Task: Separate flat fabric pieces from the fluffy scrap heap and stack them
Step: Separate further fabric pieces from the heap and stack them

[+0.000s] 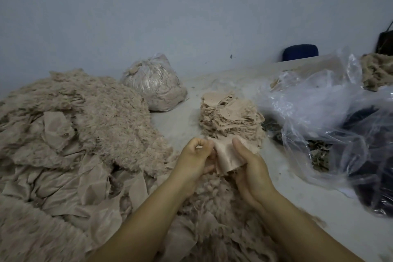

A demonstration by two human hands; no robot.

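Holding a thin beige fabric piece (pixel 225 158) just before the stack (pixel 230 119), we are pinching its edges: left hand (pixel 196 158) curled at one side, right hand (pixel 249 162) thumb across the other. It is looking light, limp, easily creased, so we are judging the edges the best hold.

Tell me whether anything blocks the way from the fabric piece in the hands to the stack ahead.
Nothing visible does. The fabric piece, held by the left hand and right hand, sits just in front of the stack, with no object between them.
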